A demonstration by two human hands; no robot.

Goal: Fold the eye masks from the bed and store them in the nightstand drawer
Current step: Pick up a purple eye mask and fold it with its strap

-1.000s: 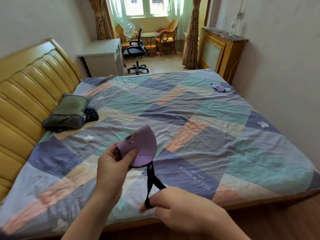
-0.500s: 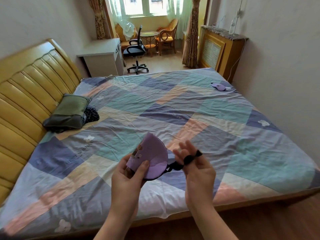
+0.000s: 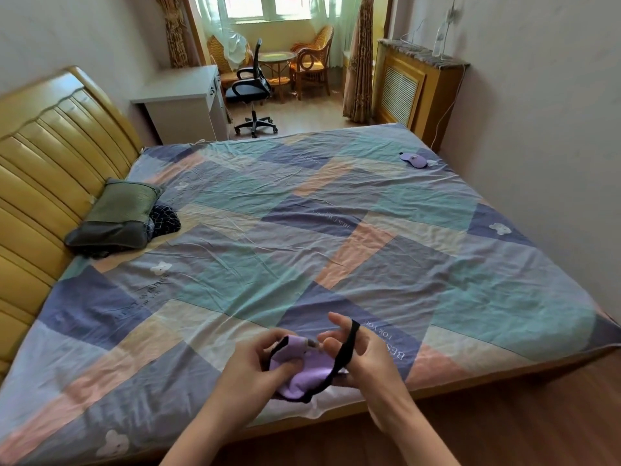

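A folded purple eye mask (image 3: pixel 307 373) sits between my two hands above the near edge of the bed (image 3: pixel 336 250). My left hand (image 3: pixel 255 364) grips its left side. The mask's black strap (image 3: pixel 347 348) loops over the fingers of my right hand (image 3: pixel 364 356), which pulls it across the mask. A second purple eye mask (image 3: pixel 414 159) lies flat at the bed's far right corner. No nightstand drawer is in view.
A green pillow (image 3: pixel 116 215) with a dark checked cloth (image 3: pixel 164 218) lies by the yellow headboard (image 3: pixel 43 169). Beyond the bed stand a white desk (image 3: pixel 181 99), an office chair (image 3: pixel 252 89), wicker chairs and a radiator cover (image 3: pixel 410 89). Wooden floor runs along the near bedside.
Both hands dropped lower toward the bed's edge. My right hand brought the strap up from below and now wraps it over the mask, which is folded tighter.
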